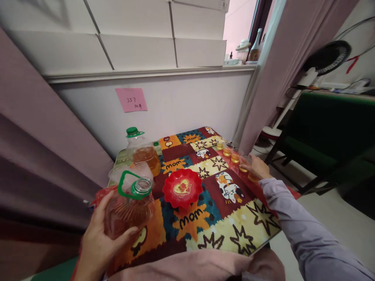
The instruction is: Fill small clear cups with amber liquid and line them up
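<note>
Across the table (216, 230), left fingers (129, 235) grip an open jug (125, 216); right fingers (254, 166) touch a cup (245, 164).

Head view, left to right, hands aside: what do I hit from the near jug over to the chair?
Open clear plastic jug with green handle → red scalloped bowl → row of small clear cups → dark green chair.

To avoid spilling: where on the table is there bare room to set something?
The cloth is bare between the red bowl and the near edge, and between bowl and cups. Crowded: the left side, with two jugs, and the right edge, by the right hand.
</note>
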`<state>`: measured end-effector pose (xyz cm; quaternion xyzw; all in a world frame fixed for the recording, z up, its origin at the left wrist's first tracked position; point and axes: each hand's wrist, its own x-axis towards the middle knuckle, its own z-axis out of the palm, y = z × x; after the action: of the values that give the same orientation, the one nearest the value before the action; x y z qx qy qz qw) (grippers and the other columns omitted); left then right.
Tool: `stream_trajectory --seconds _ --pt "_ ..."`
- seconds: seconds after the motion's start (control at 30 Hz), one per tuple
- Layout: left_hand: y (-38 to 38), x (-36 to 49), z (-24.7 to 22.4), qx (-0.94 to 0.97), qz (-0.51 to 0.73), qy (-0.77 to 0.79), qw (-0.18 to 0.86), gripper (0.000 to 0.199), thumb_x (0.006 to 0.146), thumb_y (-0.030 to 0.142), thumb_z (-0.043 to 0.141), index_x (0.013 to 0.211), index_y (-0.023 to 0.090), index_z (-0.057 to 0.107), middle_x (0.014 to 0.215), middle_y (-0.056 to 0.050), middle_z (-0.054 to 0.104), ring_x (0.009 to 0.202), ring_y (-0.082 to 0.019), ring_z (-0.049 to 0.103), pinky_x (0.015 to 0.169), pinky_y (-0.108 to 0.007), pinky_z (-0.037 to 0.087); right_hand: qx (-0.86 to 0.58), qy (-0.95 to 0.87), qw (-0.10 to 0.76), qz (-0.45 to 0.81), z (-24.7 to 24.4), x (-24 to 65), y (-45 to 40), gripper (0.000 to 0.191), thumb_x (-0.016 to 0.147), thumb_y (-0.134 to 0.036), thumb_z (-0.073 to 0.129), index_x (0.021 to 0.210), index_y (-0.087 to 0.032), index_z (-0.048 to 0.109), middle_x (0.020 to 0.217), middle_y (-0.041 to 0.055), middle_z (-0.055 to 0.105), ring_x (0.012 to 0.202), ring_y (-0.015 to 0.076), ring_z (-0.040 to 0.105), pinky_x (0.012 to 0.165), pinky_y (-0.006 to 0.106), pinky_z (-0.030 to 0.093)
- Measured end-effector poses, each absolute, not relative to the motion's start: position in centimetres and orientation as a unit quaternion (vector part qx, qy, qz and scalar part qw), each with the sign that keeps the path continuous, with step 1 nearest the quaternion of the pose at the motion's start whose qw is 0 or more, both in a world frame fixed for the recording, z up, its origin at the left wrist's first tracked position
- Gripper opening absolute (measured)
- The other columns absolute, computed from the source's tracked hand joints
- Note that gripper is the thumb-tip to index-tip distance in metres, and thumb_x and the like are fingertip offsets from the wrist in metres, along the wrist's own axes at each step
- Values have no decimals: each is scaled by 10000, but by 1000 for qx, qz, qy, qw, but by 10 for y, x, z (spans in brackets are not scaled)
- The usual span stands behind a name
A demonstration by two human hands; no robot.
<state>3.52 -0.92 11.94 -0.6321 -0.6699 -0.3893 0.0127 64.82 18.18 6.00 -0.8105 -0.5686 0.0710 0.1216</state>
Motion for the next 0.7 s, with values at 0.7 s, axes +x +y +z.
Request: stream_trajectory --seconds 0.7 --pt "-16 47 126 -619 -434 -652 -66 1112 753 743 894 1680 254 521 1672 -200 653 1521 -491 652 1268 -680 519 -819 -557 130 53 38 678 127 734 807 -579 846 1411 -177 738 1351 292 804 1215 504 802 915 553 629"
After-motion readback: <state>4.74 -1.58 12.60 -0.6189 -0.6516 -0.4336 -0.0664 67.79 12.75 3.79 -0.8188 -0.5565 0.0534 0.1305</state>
